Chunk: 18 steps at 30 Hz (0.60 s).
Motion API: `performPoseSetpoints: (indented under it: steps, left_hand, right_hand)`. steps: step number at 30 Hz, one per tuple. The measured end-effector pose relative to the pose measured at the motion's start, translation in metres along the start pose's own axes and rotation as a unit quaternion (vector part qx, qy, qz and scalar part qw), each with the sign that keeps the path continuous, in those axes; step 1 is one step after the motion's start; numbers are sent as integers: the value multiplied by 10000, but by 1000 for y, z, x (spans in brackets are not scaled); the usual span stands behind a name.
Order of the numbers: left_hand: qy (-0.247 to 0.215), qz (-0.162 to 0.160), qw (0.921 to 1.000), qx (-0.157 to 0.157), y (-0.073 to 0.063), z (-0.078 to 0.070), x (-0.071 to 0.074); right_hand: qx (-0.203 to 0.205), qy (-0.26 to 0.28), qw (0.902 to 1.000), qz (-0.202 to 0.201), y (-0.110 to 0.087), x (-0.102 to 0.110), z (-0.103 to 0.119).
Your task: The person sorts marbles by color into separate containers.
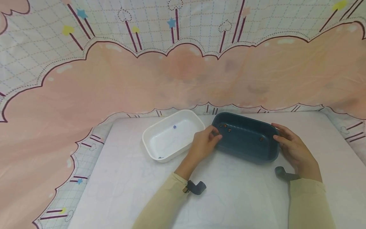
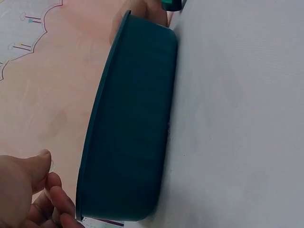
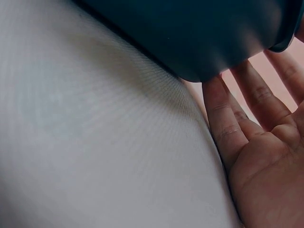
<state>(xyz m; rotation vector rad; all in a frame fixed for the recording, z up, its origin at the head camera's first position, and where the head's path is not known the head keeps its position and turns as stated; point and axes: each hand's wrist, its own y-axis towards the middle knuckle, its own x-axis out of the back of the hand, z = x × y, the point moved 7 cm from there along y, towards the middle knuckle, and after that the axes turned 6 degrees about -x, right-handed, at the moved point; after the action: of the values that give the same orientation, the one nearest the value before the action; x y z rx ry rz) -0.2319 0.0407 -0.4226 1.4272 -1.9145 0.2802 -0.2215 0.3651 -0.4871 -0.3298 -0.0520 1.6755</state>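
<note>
A dark teal tray [image 1: 243,140] sits on the table with several small brown beads [image 1: 229,130] in it, mostly toward its left end. My right hand [image 1: 295,149] grips the tray's right end, thumb at the rim and fingers against the outer wall, as the right wrist view shows. Over the left end is my left hand [image 1: 204,143], thumb and fingers drawn together; a small clear bead-like thing [image 2: 52,166] shows at its fingertips in the left wrist view. A white tray [image 1: 148,149] lies to the left, with a blue bead [image 1: 174,127] and another small bead [image 1: 159,157] inside.
Both trays stand on a white-covered table [image 1: 228,197], the white one close beside the teal one. Behind them hangs a pink and white patterned cloth [image 1: 171,79]. A dark wrist camera [image 1: 196,187] sticks out from the left sleeve, another [image 1: 283,174] from the right.
</note>
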Motion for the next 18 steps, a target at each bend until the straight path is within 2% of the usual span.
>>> performPoseSetpoints:
  steps: [8, 18]
  left_hand:
    - [75, -54, 9999, -85, 1, -2, 2]
    - [74, -28, 10000, -23, 1, -2, 3]
  right_hand:
    - [-6, -44, 10000, -8, 0, 0, 0]
    - [51, 62, 9999, 72, 0, 0, -1]
